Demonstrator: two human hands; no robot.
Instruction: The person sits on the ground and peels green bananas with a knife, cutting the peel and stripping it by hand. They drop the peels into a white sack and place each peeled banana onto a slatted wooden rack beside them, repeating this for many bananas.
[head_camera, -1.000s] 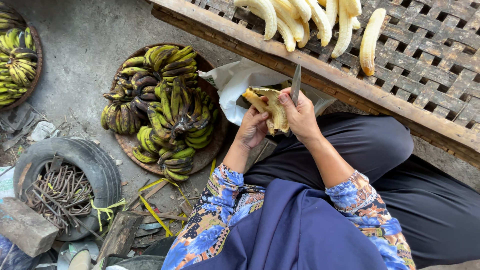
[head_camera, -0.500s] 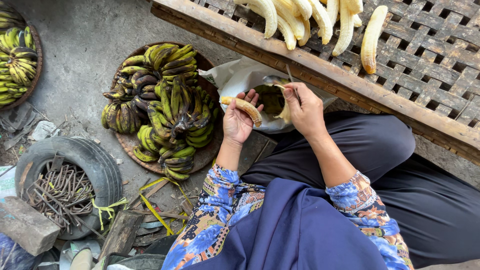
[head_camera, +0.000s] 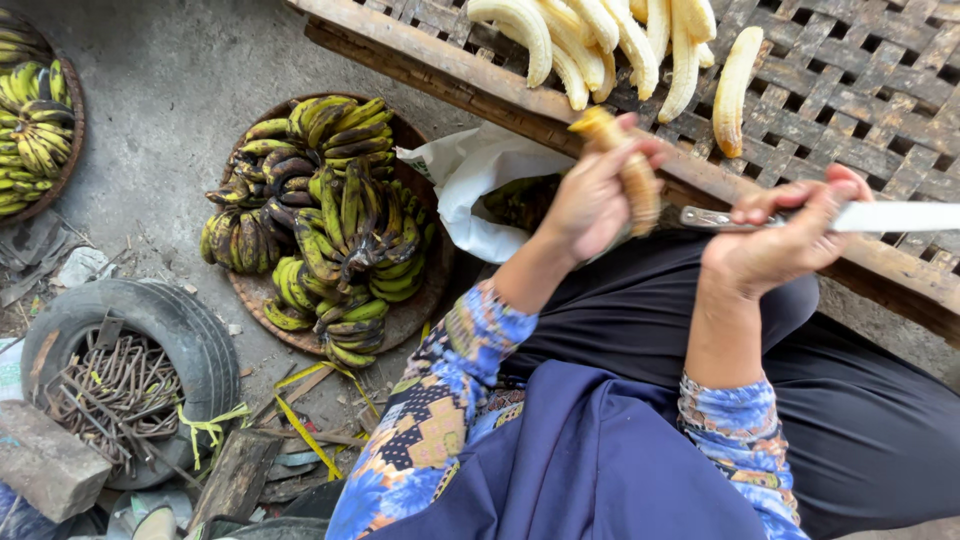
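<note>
Looking down from head height, the view shows a seated person in dark trousers and blue patterned sleeves, working over their lap. Their left hand is wrapped firmly around a peeled banana, fingers and thumb closed on its lower half. The fruit's long axis runs from upper left to lower right, its free tip pointing up toward the woven bamboo rack. Their right hand is closed around the handle of a knife, whose blade lies nearly level and points right, away from the fruit. The banana sits to the left of the knife hand, close but apart, so the left hand is nearer the rack's wooden front edge. More peeled bananas lie across the rack near that edge. Below the left hand sits a white bag. Further left, a round basket holds bunches of green, blackened bananas on the ground. An old tyre lies at the lower left.
</note>
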